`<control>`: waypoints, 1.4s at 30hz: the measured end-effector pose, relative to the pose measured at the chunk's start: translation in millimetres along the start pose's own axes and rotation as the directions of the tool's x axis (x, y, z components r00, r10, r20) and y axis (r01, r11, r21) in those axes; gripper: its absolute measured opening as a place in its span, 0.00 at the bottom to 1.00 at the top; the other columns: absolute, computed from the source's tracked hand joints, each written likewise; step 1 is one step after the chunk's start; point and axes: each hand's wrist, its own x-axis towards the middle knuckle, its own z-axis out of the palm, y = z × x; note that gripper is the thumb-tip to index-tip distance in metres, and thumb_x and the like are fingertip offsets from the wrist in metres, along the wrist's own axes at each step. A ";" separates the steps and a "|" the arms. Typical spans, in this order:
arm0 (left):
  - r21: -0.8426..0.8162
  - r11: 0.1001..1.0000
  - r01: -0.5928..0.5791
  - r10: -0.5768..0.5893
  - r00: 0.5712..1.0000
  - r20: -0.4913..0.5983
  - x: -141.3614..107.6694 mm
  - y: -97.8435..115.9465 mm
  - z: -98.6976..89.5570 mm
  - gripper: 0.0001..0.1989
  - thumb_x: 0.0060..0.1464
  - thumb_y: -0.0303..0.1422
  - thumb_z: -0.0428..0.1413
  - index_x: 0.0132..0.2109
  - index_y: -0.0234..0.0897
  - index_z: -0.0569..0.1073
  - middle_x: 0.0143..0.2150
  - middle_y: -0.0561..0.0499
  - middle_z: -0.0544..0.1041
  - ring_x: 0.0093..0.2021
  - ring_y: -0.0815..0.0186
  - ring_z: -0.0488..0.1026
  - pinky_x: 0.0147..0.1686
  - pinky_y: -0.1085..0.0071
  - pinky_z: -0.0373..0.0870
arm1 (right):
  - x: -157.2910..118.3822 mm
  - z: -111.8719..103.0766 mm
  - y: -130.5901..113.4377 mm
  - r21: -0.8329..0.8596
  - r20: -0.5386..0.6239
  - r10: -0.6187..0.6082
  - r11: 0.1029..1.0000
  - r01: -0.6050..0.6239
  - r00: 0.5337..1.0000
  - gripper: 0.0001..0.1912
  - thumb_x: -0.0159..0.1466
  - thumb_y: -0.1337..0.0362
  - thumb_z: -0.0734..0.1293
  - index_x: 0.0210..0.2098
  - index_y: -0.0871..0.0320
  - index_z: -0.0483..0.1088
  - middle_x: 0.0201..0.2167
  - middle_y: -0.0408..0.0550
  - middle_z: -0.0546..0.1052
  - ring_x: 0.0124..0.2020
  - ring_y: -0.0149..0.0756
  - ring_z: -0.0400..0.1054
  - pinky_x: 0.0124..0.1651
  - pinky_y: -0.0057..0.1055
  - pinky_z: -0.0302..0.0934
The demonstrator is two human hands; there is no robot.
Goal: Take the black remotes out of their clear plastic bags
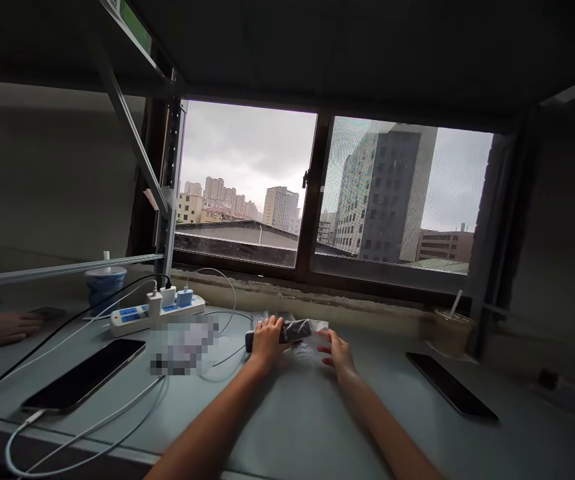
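Near the back of the grey table, below the window, lies a dark elongated object (294, 330) partly in clear plastic wrap (320, 326). My left hand (267, 343) has its fingers wrapped over the left part of this object. At the right end of the wrap is my right hand (338, 353), its fingers apart and curved, with the index fingertip at or very near the plastic. More crumpled clear plastic (303, 350) shows beneath the object, between the hands.
A charging phone (84, 375), a power strip (132, 319) with cables and a blue cup (104, 288) stand left. Another person's hand (10, 329) rests far left. To the right are a dark phone (451, 387) and a drink cup (453, 331). A blurred patch covers something mid-left.
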 end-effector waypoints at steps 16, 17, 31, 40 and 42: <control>-0.031 0.999 -0.022 0.022 1.000 0.011 -0.1 -1.7 2.0 0.17 0.46 0.35 0.59 0.44 0.39 0.67 0.45 0.46 0.70 0.47 0.56 0.67 0.46 0.62 0.57 | -0.7 0.1 2.8 -0.163 -0.024 -0.118 0.980 0.112 0.993 0.15 0.48 0.56 0.68 0.30 0.62 0.75 0.37 0.53 0.75 0.25 0.30 0.68 0.20 0.22 0.58; -0.033 0.999 -0.026 0.026 1.000 0.011 -0.1 -1.3 1.7 0.17 0.46 0.35 0.59 0.44 0.38 0.67 0.45 0.46 0.70 0.47 0.55 0.67 0.45 0.61 0.57 | 0.3 -0.7 3.0 -0.177 -0.047 -0.120 0.978 0.110 0.992 0.16 0.47 0.57 0.68 0.30 0.63 0.75 0.36 0.54 0.75 0.25 0.30 0.68 0.20 0.22 0.58; -0.104 0.985 -0.136 0.140 0.990 0.028 -0.2 0.7 -2.5 0.17 0.47 0.38 0.59 0.45 0.42 0.67 0.45 0.50 0.70 0.47 0.59 0.66 0.46 0.65 0.55 | 3.3 -3.1 6.2 -0.232 -0.068 -0.172 0.961 0.152 0.983 0.20 0.48 0.56 0.66 0.34 0.65 0.74 0.29 0.52 0.76 0.26 0.32 0.68 0.20 0.23 0.58; -0.089 0.989 -0.117 0.121 0.992 0.044 0.4 0.5 -2.9 0.17 0.47 0.36 0.58 0.46 0.41 0.67 0.46 0.48 0.69 0.48 0.57 0.65 0.46 0.63 0.54 | 4.7 -3.1 9.8 -0.287 0.026 -0.235 0.929 0.233 0.972 0.20 0.48 0.57 0.65 0.36 0.64 0.75 0.34 0.53 0.75 0.24 0.29 0.65 0.19 0.22 0.57; -0.082 0.991 -0.102 0.106 0.993 0.051 0.5 0.0 -2.0 0.17 0.47 0.36 0.58 0.45 0.40 0.68 0.45 0.48 0.69 0.48 0.57 0.66 0.46 0.63 0.55 | 4.9 -2.8 11.0 -0.300 0.071 -0.281 0.909 0.289 0.957 0.20 0.48 0.57 0.66 0.37 0.60 0.75 0.43 0.52 0.73 0.22 0.25 0.63 0.19 0.22 0.57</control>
